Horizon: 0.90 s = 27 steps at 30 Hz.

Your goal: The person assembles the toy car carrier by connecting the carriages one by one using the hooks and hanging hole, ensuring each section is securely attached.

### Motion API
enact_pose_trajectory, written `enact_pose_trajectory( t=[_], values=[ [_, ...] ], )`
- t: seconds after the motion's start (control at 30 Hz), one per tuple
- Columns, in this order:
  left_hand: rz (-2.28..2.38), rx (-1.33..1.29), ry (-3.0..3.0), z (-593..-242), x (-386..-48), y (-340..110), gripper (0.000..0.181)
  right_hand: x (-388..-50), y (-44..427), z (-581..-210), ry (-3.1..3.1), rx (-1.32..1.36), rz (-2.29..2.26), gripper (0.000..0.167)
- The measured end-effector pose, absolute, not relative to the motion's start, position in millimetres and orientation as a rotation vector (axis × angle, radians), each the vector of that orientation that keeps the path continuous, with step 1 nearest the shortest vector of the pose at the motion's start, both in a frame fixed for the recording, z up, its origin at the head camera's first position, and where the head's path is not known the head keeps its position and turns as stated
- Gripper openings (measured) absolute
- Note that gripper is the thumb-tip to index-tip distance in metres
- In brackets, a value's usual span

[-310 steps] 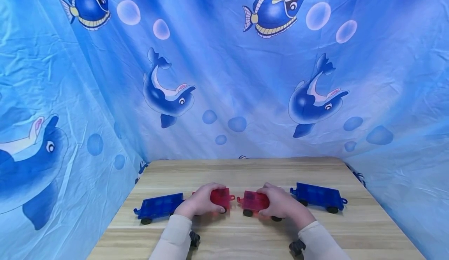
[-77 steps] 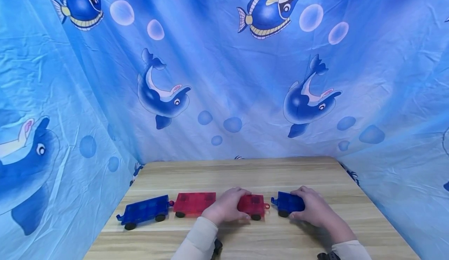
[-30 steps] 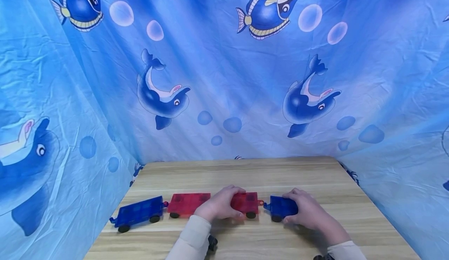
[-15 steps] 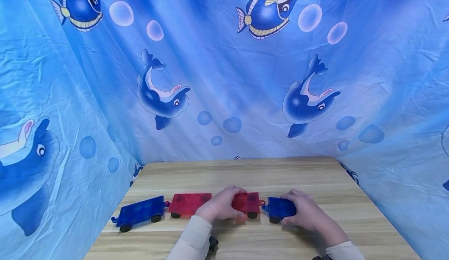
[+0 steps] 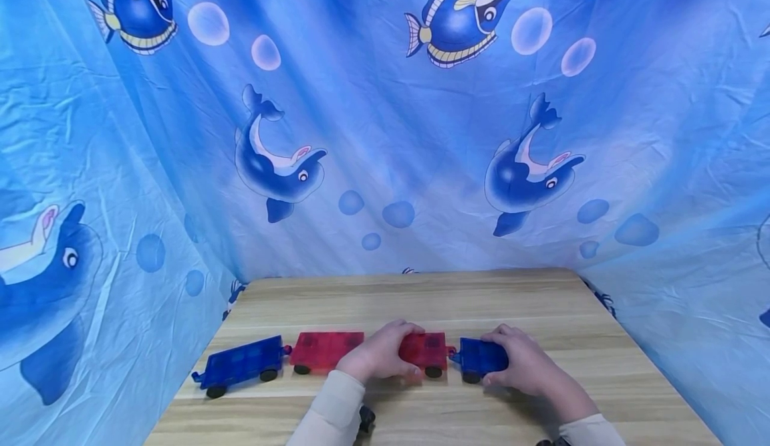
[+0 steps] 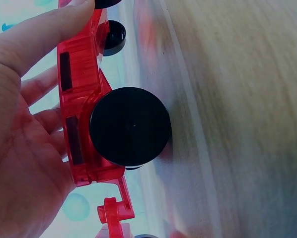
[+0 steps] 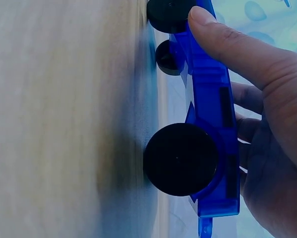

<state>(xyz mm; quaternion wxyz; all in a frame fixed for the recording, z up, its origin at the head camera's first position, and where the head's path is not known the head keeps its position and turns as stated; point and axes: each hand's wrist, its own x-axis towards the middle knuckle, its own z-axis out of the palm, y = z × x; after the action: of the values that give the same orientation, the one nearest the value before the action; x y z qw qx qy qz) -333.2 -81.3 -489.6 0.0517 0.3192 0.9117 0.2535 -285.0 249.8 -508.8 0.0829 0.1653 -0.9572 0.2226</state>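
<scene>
Four-wheeled toy train wagons stand in a row across the wooden table. My left hand (image 5: pixel 380 354) grips the second red wagon (image 5: pixel 424 349) across its sides; the left wrist view shows the thumb on the near side of this red wagon (image 6: pixel 81 106) and fingers behind. My right hand (image 5: pixel 525 364) holds the right-hand blue wagon (image 5: pixel 481 355) the same way, hiding its rear half. Its hook meets the ring of the red wagon, and they look linked. In the right wrist view the blue wagon (image 7: pixel 210 99) has its black wheels on the table.
Left of my hands sit another red wagon (image 5: pixel 327 348) and a blue wagon (image 5: pixel 243 364), joined at a red ring. The wooden table (image 5: pixel 397 299) ends at a blue sea-print curtain (image 5: pixel 385 132) behind and at both sides.
Earlier each hand held a red wagon. The left hand then held the second red wagon while the right brought the blue one leftward, closing the gap. Over the last half second almost nothing moves.
</scene>
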Motion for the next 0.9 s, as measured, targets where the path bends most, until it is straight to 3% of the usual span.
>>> enact_pose_trajectory(
  t=[0.9],
  values=[
    [0.707, 0.953, 2.820, -493.5, -333.2, -81.7, 0.082, -285.0, 249.0, -507.3, -2.917, 0.422, 0.705, 0.081]
  ],
)
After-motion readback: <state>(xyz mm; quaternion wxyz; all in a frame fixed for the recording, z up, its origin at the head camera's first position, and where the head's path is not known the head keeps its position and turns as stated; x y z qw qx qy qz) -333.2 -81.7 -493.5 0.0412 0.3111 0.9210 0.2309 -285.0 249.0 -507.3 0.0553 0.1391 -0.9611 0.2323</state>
